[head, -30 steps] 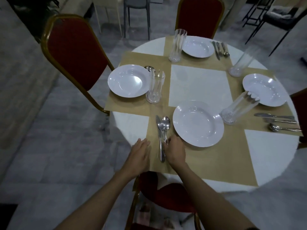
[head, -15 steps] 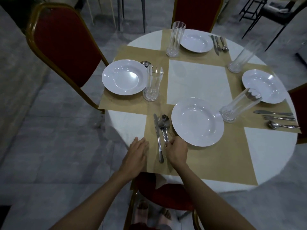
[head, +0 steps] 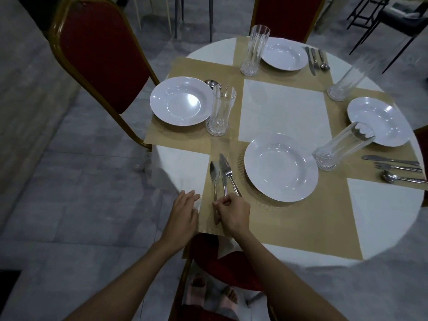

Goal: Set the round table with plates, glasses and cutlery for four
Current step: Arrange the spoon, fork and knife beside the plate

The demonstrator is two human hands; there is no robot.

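**Your right hand pinches the near cutlery**

Your right fingers are curled, with thumb and fingertips closed on the handle ends of the near cutlery. These three steel pieces lie close together on a tan placemat at the near edge of the round table, just left of the near plate. Their tips fan slightly away from you, and you cannot tell exactly which handles sit under your fingers.

Your left hand lies flat with fingers straight and relaxed, holding nothing. It rests on the near edge just left of that placemat, close beside your right hand.

The near glass stands just right of the near plate.

- **Left edge:** the left plate has the left glass just to its right. A spoon shows behind that glass.
- **Far edge:** the far plate sits between the far glass and the far cutlery.
- **Right edge:** the right plate has the right cutlery laid on its near side. The right glass, blurred, stands on its far side.

A red chair stands at the left edge.
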